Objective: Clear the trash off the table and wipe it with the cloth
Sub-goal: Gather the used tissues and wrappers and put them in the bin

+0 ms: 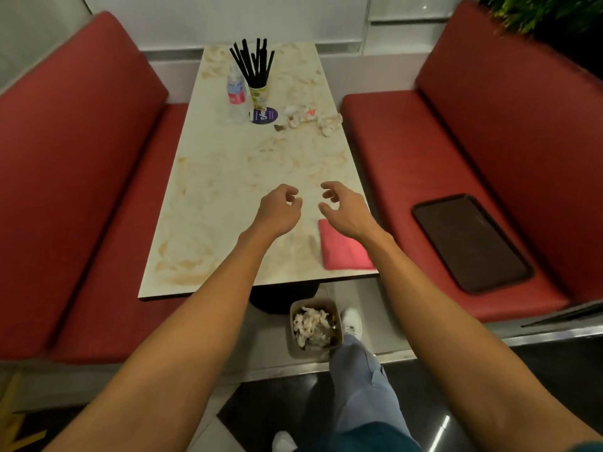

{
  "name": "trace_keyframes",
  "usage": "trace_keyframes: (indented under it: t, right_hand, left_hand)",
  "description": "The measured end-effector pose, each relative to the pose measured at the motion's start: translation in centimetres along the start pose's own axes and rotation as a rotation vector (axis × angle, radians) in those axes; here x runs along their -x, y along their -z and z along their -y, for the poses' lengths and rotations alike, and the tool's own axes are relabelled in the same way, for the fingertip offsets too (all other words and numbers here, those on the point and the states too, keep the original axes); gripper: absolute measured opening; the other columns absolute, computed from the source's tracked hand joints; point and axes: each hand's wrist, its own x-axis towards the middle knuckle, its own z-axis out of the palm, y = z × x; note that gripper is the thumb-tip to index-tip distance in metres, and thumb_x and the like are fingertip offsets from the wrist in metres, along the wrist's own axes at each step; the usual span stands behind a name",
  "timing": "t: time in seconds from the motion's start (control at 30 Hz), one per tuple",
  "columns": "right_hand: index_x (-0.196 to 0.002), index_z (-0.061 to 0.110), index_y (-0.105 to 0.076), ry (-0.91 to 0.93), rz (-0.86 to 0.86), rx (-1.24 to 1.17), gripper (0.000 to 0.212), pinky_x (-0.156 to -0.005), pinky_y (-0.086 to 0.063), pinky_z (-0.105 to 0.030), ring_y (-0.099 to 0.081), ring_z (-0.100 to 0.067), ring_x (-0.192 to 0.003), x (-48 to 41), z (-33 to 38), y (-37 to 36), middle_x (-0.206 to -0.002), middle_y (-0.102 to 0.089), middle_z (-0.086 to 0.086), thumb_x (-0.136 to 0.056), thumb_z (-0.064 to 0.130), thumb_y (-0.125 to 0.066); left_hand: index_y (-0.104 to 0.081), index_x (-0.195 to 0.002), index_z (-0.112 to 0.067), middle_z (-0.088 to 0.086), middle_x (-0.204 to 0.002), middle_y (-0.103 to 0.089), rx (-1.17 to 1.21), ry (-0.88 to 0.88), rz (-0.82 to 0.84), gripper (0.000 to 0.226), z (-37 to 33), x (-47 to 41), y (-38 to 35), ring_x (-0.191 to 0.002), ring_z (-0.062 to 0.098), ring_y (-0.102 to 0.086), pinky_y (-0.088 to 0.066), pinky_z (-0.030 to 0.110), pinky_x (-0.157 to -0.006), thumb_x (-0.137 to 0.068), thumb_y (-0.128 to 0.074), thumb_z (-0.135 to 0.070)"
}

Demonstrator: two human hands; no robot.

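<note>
Crumpled paper scraps lie scattered on the far right part of the marble table. A folded pink cloth rests at the table's near right corner. My left hand and my right hand hover side by side over the middle of the table, both empty with fingers curled and apart. My right wrist is just above the cloth's far edge. A small bin holding crumpled paper stands on the floor under the table's near edge.
A water bottle, a cup of black straws and a purple round sticker sit at the far end. Red benches flank the table; a dark tray lies on the right one. My leg is near the bin.
</note>
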Motion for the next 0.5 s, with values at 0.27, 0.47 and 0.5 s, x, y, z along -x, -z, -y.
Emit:
trace_keyframes:
  t: [0.27, 0.47, 0.5]
  right_hand:
    - [-0.145, 0.018, -0.055, 0.014, 0.035, -0.031, 0.048, -0.105, -0.048, -0.035, -0.062, -0.021, -0.121, -13.1, -3.5, 1.9, -0.13, -0.068, -0.003, -0.099, 0.023, -0.067]
    - [-0.147, 0.019, -0.054, -0.002, 0.134, -0.028, 0.048, -0.108, -0.048, -0.036, -0.06, -0.021, -0.124, -23.0, -5.4, 4.0, -0.135, -0.066, -0.004, -0.101, 0.025, -0.067]
    - [-0.147, 0.019, -0.054, 0.001, 0.146, -0.024, 0.049, -0.109, -0.049, -0.038, -0.06, -0.021, -0.124, -24.5, -5.7, 4.3, -0.136, -0.066, -0.004, -0.1, 0.026, -0.067]
  left_hand:
    - [-0.06, -0.139, -0.016, 0.001, -0.133, -0.064, 0.004, 0.051, -0.024, 0.036, -2.6, -12.1, -1.9, -0.114, 0.015, -0.06, -0.05, 0.029, -0.096, -0.105, -0.056, -0.028]
    - [-0.059, -0.14, -0.017, 0.0, -0.135, -0.064, 0.018, 0.162, -0.068, 0.036, -5.6, -21.2, -3.2, -0.115, 0.014, -0.059, -0.044, 0.026, -0.093, -0.106, -0.056, -0.028]
    - [-0.06, -0.14, -0.017, 0.0, -0.135, -0.064, 0.021, 0.179, -0.074, 0.036, -6.1, -22.6, -3.4, -0.117, 0.015, -0.06, -0.044, 0.026, -0.093, -0.106, -0.056, -0.028]
